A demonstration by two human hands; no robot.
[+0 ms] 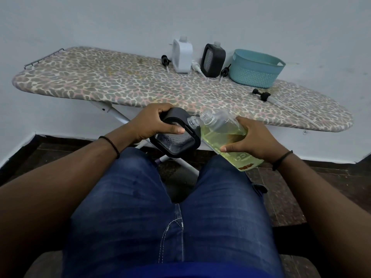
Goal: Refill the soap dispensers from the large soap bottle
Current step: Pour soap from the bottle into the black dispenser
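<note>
My left hand (pixel 154 122) grips a black-framed clear soap dispenser (pixel 176 139), tilted with its open neck toward the right. My right hand (pixel 253 140) grips the large clear soap bottle (pixel 224 133), holding yellow-green liquid and tilted leftward. The bottle's open neck sits just beside the dispenser's neck, above my lap. At the back of the ironing board (pixel 120 85) stand a white dispenser (pixel 182 55) and another black dispenser (pixel 212 60), both without pumps.
Loose pump heads lie on the board: one left of the white dispenser (pixel 165 61), a white one (pixel 196 67) between the dispensers, a black one (pixel 225 71), and one near the right front (pixel 262 94). A teal basket (pixel 256 68) stands at the back right.
</note>
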